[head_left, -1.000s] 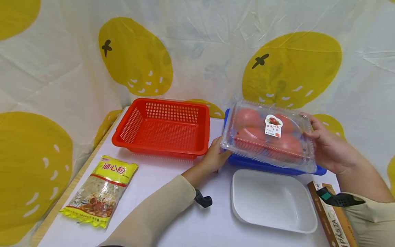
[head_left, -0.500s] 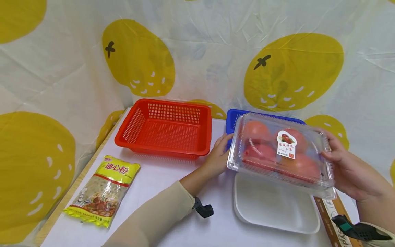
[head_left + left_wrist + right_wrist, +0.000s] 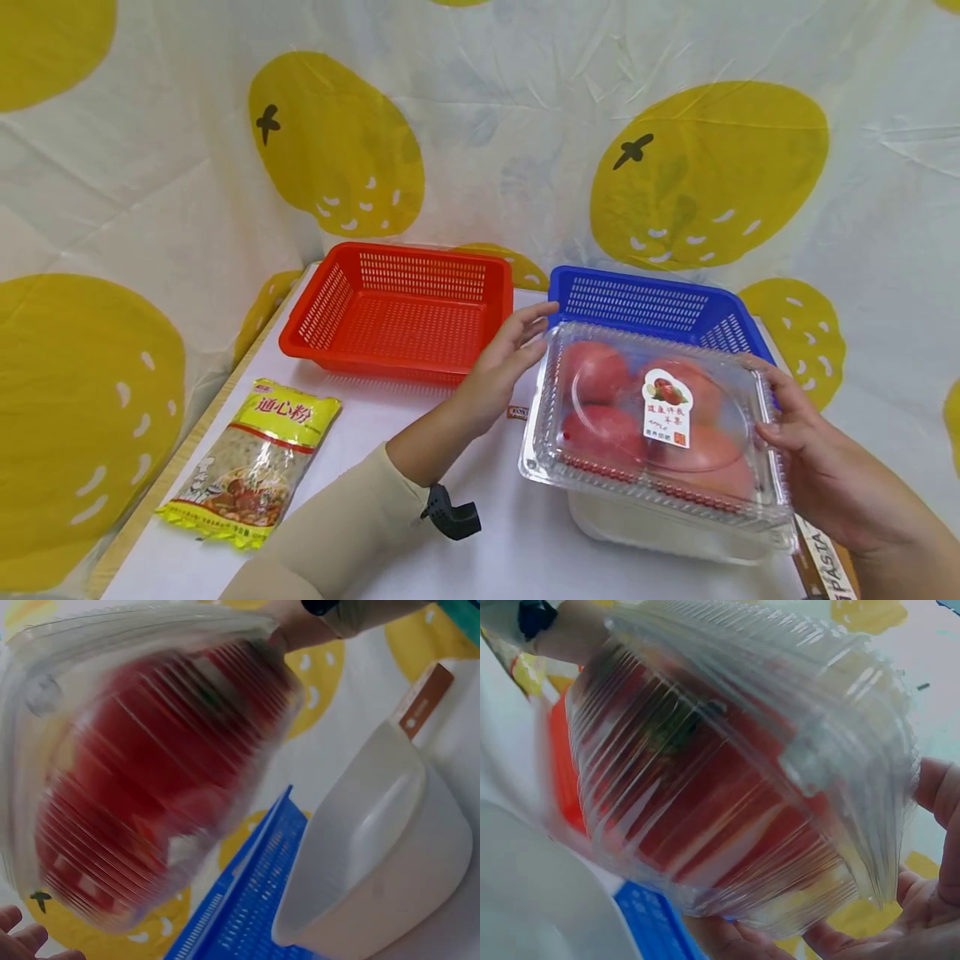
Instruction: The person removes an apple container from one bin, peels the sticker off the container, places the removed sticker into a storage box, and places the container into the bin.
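Observation:
A clear plastic clamshell [image 3: 551, 442] with red apples and a white label is held in the air in the head view, overlapping the white tub [image 3: 637, 533] below it. My right hand [image 3: 832, 467] grips its right end, thumb on the lid side and fingers underneath, as the right wrist view also shows. At the other end my left hand [image 3: 498, 362] is spread, fingers straight beside the lid's left edge. In the left wrist view only the left fingertips [image 3: 30, 941] show, with a gap between them and the clamshell.
Behind the clamshell stands a blue basket [image 3: 637, 304]; a red basket [image 3: 408, 371] is left of it. A yellow bag of macaroni [image 3: 255, 467] lies at the table's left. A pasta box [image 3: 825, 558] sits at right, and a small brown item [image 3: 517, 412] lies near the left wrist.
The clamshell has come from over the blue basket toward the body, over the white tub, with my right hand gripping it. My left hand has slipped from its edge, fingers now straight beside it.

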Available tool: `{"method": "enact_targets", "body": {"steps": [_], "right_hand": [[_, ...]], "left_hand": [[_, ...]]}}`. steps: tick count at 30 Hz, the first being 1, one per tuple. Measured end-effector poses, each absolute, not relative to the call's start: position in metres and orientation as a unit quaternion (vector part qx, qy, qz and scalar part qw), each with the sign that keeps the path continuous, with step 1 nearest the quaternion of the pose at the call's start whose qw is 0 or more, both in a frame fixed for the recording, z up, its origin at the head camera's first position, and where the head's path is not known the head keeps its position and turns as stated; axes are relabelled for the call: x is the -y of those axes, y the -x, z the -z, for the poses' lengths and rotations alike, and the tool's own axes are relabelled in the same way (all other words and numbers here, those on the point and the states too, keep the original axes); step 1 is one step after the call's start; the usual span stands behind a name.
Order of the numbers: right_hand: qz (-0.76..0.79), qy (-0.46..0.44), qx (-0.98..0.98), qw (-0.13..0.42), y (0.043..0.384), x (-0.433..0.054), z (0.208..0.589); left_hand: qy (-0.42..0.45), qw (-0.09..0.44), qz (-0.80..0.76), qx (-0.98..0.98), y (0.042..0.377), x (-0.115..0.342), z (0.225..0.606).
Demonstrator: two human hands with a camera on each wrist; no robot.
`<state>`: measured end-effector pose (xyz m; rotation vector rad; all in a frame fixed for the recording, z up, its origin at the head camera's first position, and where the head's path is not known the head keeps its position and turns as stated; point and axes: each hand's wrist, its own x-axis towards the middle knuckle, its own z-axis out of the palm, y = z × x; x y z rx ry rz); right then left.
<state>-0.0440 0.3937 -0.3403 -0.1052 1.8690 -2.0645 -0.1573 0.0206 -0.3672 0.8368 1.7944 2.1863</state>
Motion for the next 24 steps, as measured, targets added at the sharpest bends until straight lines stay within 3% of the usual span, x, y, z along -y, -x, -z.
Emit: {"method": "enact_targets", "body": {"steps": [24], "right_hand": [[0.744,0.054,-0.625,0.230,0.079,-0.223,0.366]], "left_hand": [[-0.232,0.031,-0.677,-0.698,0.146,0.117,0.378]]}}
